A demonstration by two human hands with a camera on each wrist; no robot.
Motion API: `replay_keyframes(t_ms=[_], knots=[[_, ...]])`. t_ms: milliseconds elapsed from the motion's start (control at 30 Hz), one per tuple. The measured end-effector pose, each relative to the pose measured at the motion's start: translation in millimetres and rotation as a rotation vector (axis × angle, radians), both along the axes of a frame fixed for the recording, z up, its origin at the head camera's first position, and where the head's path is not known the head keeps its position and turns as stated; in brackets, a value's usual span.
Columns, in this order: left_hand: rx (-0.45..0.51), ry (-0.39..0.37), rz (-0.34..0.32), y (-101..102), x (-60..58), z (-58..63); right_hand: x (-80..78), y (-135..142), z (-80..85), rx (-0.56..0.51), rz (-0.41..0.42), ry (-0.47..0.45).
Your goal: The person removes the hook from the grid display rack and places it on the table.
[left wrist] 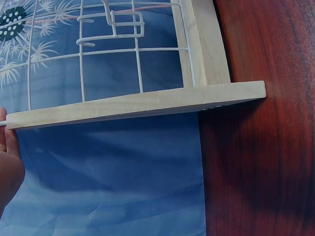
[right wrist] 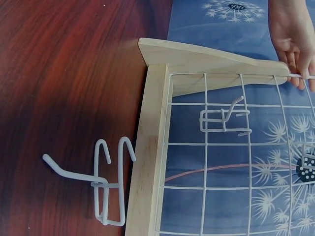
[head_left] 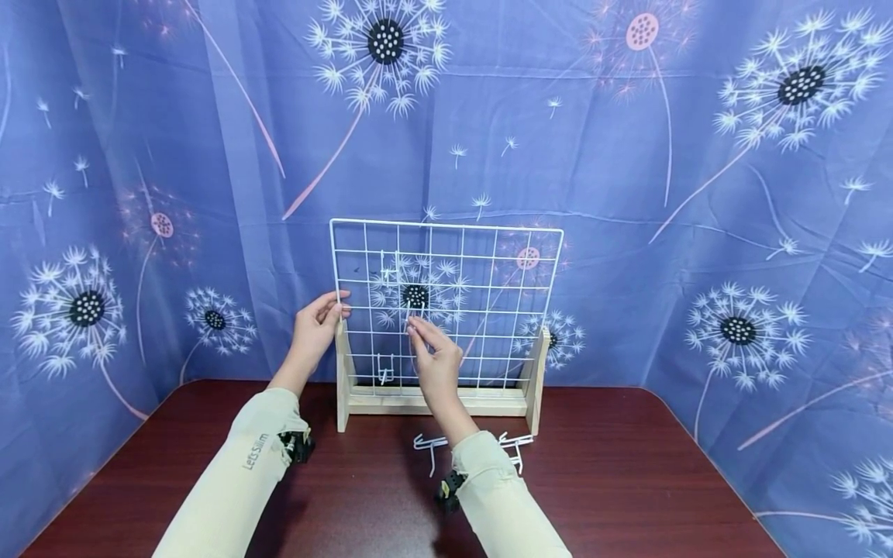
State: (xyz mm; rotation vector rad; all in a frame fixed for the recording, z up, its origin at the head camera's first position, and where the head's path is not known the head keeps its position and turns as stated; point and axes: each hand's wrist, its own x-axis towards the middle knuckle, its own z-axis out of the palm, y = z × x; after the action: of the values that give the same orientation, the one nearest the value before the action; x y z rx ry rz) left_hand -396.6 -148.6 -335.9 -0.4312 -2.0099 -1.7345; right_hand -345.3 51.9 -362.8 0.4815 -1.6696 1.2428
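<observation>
A white wire grid panel (head_left: pixel 446 311) stands upright in a wooden stand (head_left: pixel 436 403). At its left edge, just above the wooden post, my left hand (head_left: pixel 316 325) pinches the frame wire; the right wrist view shows these fingers (right wrist: pixel 292 59) too. My right hand (head_left: pixel 438 368) is in front of the grid's middle, thumb and fingertips pinching a small white wire hook (right wrist: pixel 309 158) that they mostly hide in the head view. Two similar hooks hang on the grid's left side: an upper hook (head_left: pixel 387 273) and a lower hook (head_left: pixel 385 370).
Loose on the dark red table (head_left: pixel 614 465), before the stand, lie a white hook (head_left: pixel 430 448) and, behind the right forearm, another hook (head_left: pixel 518 445). A blue dandelion-print curtain (head_left: pixel 502 170) hangs close behind the grid.
</observation>
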Motion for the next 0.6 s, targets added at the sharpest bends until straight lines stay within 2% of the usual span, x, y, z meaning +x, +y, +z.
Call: replay_keyframes(t_ms=[200, 433, 600], knots=[[-0.005, 0.004, 0.001, -0.1, -0.7, -0.3, 3.7, 1.9, 3.5, 0.004, 0.013, 0.003], [-0.009, 0.006, 0.000, -0.3, -2.2, -1.8, 4.8, 7.5, 5.4, 0.028, 0.036, 0.056], [-0.029, -0.003, 0.013, -0.8, -2.0, -1.7, 8.9, 12.7, 9.1, 0.057, 0.027, 0.048]])
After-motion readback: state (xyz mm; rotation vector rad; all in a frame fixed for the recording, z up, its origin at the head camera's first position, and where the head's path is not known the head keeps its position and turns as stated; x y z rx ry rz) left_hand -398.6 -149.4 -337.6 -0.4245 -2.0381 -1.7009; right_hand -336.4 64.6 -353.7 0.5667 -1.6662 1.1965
